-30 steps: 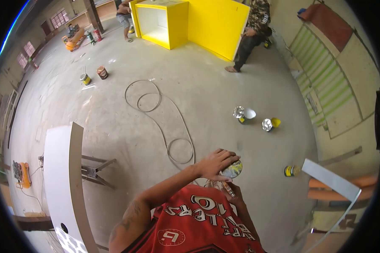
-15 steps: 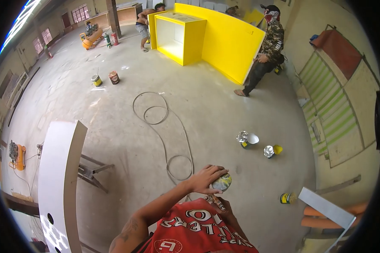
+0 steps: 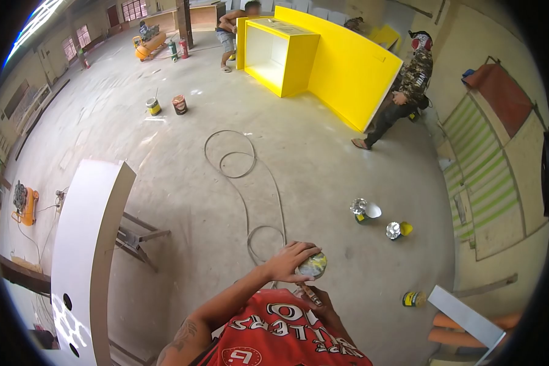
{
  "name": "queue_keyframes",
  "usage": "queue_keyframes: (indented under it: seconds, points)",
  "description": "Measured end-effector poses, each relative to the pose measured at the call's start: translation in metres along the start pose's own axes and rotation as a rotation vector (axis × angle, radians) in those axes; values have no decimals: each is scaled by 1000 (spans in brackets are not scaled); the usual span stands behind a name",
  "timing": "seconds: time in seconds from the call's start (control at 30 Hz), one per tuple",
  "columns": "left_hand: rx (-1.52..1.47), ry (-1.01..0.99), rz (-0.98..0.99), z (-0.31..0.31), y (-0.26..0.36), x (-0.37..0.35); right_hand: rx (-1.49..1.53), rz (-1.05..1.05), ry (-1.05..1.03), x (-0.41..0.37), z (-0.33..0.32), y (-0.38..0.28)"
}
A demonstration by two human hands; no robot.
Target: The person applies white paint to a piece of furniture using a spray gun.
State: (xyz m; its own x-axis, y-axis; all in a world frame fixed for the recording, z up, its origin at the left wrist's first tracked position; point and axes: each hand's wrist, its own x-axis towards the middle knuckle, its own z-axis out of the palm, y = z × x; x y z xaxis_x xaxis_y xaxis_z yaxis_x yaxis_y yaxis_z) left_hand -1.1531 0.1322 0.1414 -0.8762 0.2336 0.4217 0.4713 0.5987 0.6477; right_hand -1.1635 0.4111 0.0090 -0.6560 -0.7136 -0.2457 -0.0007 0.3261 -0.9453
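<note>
Leftward in the view, the round, paint-smeared grey-and-yellow cup (image 3: 312,266) has shifted slightly since the earlier frame, closer to the thin grey hose (image 3: 267,244) looped on the floor. At 8 o'clock stands a long white panel (image 3: 82,256). Near 5 o'clock, the left hand (image 3: 291,262) grasps the cup, fingers over its top edge and thumb below; the cup lies just right of that palm. Below it, the right hand (image 3: 324,303) is beside a slim metallic tool (image 3: 311,295); partly hidden, its grip cannot be told. Rightward, two foil-topped cans (image 3: 361,212) sit between 3 and 4 o'clock.
</note>
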Motion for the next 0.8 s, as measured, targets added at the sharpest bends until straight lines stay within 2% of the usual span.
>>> queue_keyframes:
  seconds: [0.43, 0.53, 0.8]
  points:
    - [0, 66, -41, -9, 1, -16, -18, 6, -42, 3, 6, -23]
    - [-7, 64, -45, -11, 0, -14, -35, 74, -58, 5, 3, -30]
    - [-6, 56, -51, -8, 3, -22, -17, -42, -60, 1, 9, -20]
